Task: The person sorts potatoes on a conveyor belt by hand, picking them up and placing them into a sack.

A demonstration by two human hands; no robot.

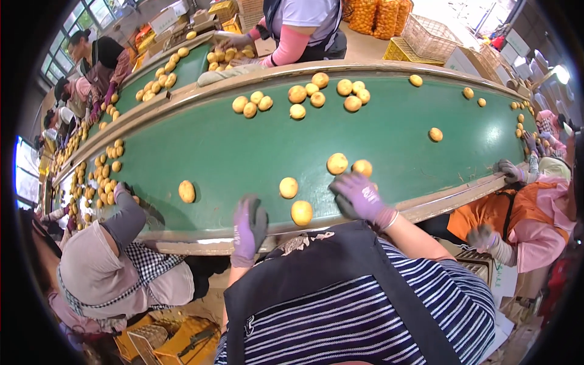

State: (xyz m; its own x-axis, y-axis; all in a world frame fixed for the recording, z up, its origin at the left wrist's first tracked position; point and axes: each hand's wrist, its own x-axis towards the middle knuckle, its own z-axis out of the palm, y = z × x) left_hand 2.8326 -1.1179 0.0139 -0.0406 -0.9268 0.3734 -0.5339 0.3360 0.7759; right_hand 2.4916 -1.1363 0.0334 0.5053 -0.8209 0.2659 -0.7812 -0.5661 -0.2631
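Note:
Both my hands wear purple gloves with grey palms, over a green conveyor belt (pixel 219 155). My left hand (pixel 249 228) is at the near edge of the belt, fingers pointing away from me, with nothing seen in it. My right hand (pixel 360 196) reaches over the belt, palm down, its fingertips by a round yellow potato-like fruit (pixel 362 168); what lies under the palm is partly hidden. Another such fruit (pixel 337 164) lies just beyond those fingertips. Between my hands are two more, one nearer (pixel 301 213) and one farther (pixel 288 187). A single one (pixel 186 191) lies left of my left hand.
A wooden rail (pixel 424 203) borders the belt on my side. Co-workers stand close by: a grey sleeve (pixel 125 221) at left, an orange vest (pixel 488 219) at right. Across the far rail (pixel 365 66), another person handles fruit. Crates (pixel 429 36) and filled net bags (pixel 385 18) stand behind.

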